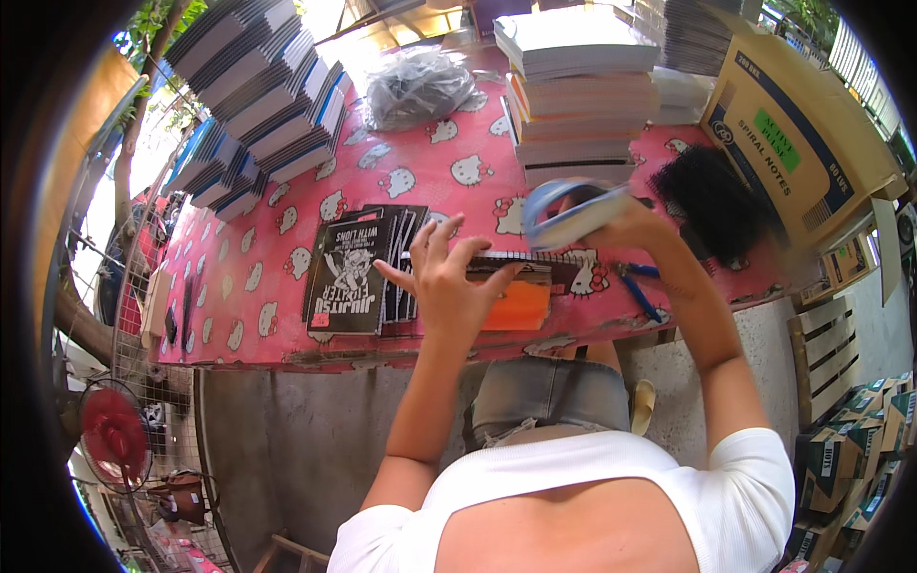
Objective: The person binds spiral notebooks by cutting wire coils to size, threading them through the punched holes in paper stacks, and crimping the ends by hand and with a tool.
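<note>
One spiral notebook [516, 307], orange showing, lies near the table's [234, 329] front edge, I judge for close reach. On my feed the left hand [441, 275] spreads unclenched at its left end; I cannot tell whether the thumb steadies it. The right hand [616, 224] grasps a blurred blue-and-white object [571, 224]; blue-handled pliers [642, 298] lie beside, probably for convenience.
</note>
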A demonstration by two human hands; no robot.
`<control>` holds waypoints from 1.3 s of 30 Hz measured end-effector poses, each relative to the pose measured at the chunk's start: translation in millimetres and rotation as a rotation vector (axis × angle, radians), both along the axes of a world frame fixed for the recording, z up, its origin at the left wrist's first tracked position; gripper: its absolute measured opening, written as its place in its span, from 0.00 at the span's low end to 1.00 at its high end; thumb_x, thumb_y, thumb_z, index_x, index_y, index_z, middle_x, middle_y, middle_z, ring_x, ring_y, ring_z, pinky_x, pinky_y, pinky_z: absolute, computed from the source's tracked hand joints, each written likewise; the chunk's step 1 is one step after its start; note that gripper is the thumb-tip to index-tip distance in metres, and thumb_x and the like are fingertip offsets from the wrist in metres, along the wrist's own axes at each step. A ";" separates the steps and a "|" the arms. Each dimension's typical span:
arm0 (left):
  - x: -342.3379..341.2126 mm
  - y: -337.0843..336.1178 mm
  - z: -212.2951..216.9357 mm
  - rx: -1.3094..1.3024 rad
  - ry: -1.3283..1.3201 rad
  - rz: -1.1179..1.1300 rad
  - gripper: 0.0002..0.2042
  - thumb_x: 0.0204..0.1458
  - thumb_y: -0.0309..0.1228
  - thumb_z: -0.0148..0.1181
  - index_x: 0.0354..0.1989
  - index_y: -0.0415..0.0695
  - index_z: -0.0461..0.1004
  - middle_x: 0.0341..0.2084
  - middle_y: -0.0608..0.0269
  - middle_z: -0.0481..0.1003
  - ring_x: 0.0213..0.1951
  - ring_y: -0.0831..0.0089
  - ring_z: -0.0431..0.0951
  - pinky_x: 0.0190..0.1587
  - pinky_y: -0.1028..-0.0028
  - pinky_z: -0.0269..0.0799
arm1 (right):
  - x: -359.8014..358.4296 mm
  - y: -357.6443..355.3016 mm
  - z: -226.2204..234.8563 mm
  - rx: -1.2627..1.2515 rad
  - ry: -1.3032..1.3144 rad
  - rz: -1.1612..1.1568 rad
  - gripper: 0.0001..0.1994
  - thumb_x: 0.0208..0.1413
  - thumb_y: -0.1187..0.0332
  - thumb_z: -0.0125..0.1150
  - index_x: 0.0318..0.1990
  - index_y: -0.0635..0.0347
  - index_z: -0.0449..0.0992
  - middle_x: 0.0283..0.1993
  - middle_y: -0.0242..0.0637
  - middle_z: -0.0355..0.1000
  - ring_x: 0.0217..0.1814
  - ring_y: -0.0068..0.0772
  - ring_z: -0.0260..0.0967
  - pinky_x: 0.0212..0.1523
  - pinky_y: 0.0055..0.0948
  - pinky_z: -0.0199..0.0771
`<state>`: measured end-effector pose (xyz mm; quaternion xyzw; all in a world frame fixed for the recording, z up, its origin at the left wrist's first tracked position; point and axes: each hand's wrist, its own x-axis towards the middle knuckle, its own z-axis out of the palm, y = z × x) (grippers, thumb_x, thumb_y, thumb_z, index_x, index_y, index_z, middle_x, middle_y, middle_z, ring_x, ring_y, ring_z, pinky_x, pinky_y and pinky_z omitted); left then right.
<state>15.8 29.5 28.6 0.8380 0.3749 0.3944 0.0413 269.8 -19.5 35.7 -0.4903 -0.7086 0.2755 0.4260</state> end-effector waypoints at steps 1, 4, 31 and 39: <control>0.0 4.2 0.3 -0.030 -0.038 0.008 0.18 0.32 0.45 0.74 0.30 0.50 0.80 0.47 0.65 0.75 0.58 0.62 0.66 0.61 0.34 0.25 | -6.9 6.3 1.3 -0.150 -0.164 -0.159 0.21 0.37 0.77 0.69 0.44 0.60 0.74 0.41 0.32 0.76 0.44 0.30 0.73 0.46 0.30 0.73; -9.5 10.2 3.5 -0.059 -0.070 0.027 0.18 0.31 0.41 0.76 0.30 0.46 0.80 0.46 0.61 0.75 0.55 0.62 0.68 0.62 0.41 0.44 | -7.6 6.7 18.0 -0.126 0.325 0.081 0.21 0.36 0.81 0.61 0.44 0.61 0.75 0.39 0.37 0.75 0.42 0.30 0.71 0.42 0.31 0.72; -56.4 35.5 -38.7 -0.727 -0.943 -0.281 0.23 0.46 0.17 0.65 0.53 0.36 0.69 0.34 0.63 0.76 0.36 0.81 0.75 0.39 0.81 0.71 | -73.2 81.1 2.5 -0.157 -0.059 0.019 0.23 0.33 0.78 0.62 0.44 0.63 0.73 0.35 0.45 0.75 0.37 0.33 0.74 0.37 0.33 0.73; -54.6 50.8 -27.2 -0.899 -0.947 -0.307 0.11 0.47 0.18 0.65 0.40 0.35 0.76 0.31 0.67 0.77 0.32 0.83 0.74 0.38 0.83 0.70 | -15.1 34.3 -59.7 -0.254 -0.600 -0.600 0.28 0.39 0.67 0.66 0.53 0.59 0.67 0.49 0.50 0.71 0.52 0.50 0.70 0.49 0.45 0.71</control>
